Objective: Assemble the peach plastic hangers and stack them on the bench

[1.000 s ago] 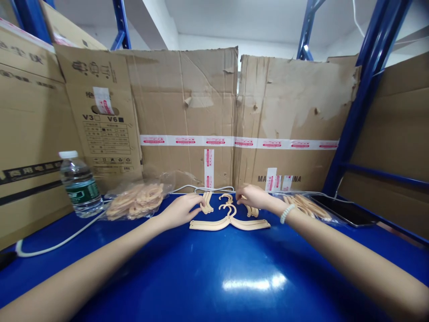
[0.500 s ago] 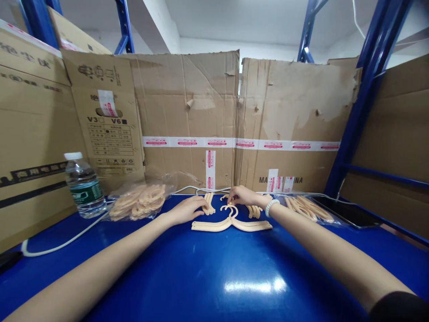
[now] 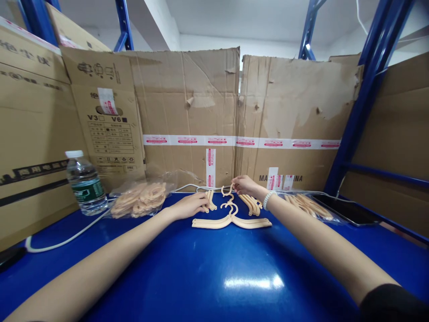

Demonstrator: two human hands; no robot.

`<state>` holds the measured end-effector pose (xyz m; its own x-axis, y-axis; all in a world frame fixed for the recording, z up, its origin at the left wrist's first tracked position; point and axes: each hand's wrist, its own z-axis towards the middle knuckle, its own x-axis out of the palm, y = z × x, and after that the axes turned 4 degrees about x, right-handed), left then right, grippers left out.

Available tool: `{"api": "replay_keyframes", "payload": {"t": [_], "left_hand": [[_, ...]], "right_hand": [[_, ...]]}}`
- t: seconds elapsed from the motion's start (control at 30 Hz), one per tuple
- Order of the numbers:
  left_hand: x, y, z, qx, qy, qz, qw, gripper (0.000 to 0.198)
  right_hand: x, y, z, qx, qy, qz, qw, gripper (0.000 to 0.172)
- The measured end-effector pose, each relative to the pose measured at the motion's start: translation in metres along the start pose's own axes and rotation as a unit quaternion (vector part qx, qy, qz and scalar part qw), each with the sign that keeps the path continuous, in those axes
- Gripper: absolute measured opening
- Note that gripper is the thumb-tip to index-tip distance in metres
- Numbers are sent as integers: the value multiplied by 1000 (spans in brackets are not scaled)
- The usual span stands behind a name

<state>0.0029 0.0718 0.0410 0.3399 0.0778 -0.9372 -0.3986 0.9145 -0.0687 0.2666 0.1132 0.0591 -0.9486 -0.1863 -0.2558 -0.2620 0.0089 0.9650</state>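
Observation:
My right hand (image 3: 248, 186), with a beaded bracelet at the wrist, pinches the curved end of a beige hanger hook (image 3: 223, 191) behind the other pieces. The fingers of my left hand (image 3: 191, 205) are curled against a small stack of hanger arms (image 3: 211, 200). Just below my right hand lies a second stack of hanger arms (image 3: 250, 204). In front, a pair of folding hangers (image 3: 214, 223) rests on the blue table with arms spread and hooks pointing away from me. Part of the left stack is hidden by my fingers.
A bag of beige hooks (image 3: 139, 199) and a water bottle (image 3: 86, 188) stand to the left. Right, a bag of hanger arms (image 3: 306, 206) lies beside a dark phone (image 3: 345, 209). White cable (image 3: 56, 243) crosses the table (image 3: 187, 273); cardboard (image 3: 187, 112) walls the back.
My right hand has shifted slightly up and to the right, uncovering the hook in its fingers and more of the right stack. My left hand stays at the left stack.

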Motion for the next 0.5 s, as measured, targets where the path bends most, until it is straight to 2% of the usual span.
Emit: {"api": "replay_keyframes", "payload": {"t": [0.13,0.2,0.33,0.5], "left_hand": [[1,-3,-5,-10,-44,5,999,20],[-1,-9,-9,-15,-77,9,997,23],[-7,-33,-13,-6,-135,-8,991,22],[-1,-75,-13,21,-194,-99,976,17]], "right_hand": [[2,8,-23,10,3,107,994,31],[3,9,-41,-2,4,158,987,25],[10,3,-82,-21,9,238,971,9],[29,-16,-121,-27,28,284,958,27]]}}
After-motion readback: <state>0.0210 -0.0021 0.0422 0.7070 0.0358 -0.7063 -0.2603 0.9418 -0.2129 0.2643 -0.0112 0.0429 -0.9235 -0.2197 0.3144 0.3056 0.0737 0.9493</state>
